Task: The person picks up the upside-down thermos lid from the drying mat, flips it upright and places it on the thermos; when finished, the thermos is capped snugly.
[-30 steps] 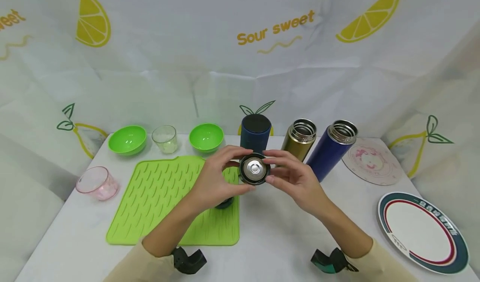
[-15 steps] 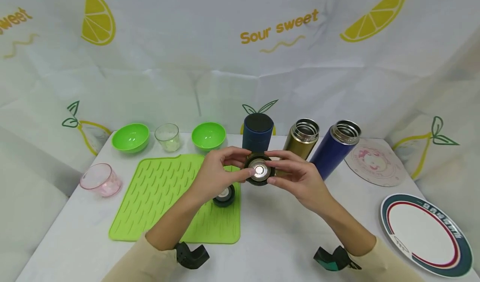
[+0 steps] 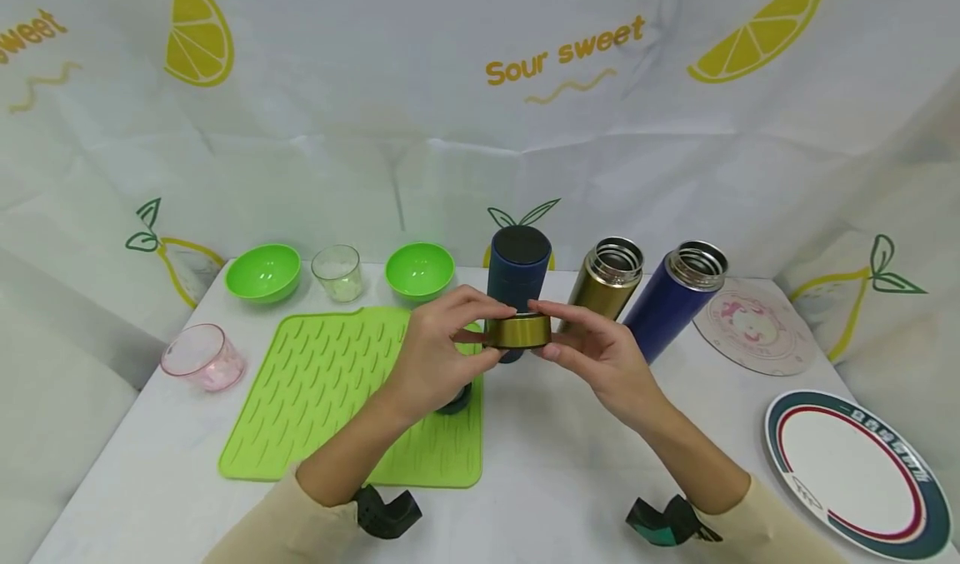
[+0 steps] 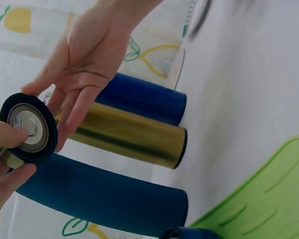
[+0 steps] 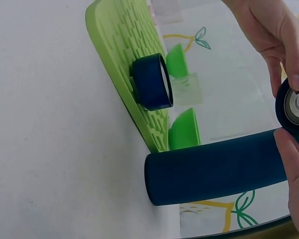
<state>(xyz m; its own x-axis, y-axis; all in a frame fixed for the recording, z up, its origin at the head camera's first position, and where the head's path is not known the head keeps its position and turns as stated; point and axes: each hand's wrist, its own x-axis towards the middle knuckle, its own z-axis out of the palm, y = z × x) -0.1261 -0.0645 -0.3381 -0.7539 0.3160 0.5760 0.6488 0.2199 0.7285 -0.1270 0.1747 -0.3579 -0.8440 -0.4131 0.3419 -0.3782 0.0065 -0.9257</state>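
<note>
A gold bottle lid (image 3: 519, 331) is held up in front of a dark blue flask (image 3: 517, 279) that stands upright with its top on. My left hand (image 3: 437, 344) grips the lid's left side; in the left wrist view its thumb lies on the round metal centre inside the lid's black ring (image 4: 49, 142). Fingers and thumb of my right hand (image 3: 606, 362) pinch the opposite side. To the right stand an uncapped gold flask (image 3: 603, 289) and an uncapped blue flask (image 3: 671, 301). A dark blue lid (image 5: 152, 82) sits on the green mat, mostly hidden by my left hand in the head view.
The green drying mat (image 3: 300, 406) lies left of centre. Behind it are two green bowls (image 3: 264, 274) and a clear glass (image 3: 337, 274); a pink glass (image 3: 202, 357) stands farther left. A round pink mat (image 3: 753, 331) and a rimmed plate (image 3: 847, 472) lie at right.
Both hands have tipped the lid, so its gold side faces the head camera where its metal underside showed before. My left thumb moved onto the underside. The head view shifted slightly.
</note>
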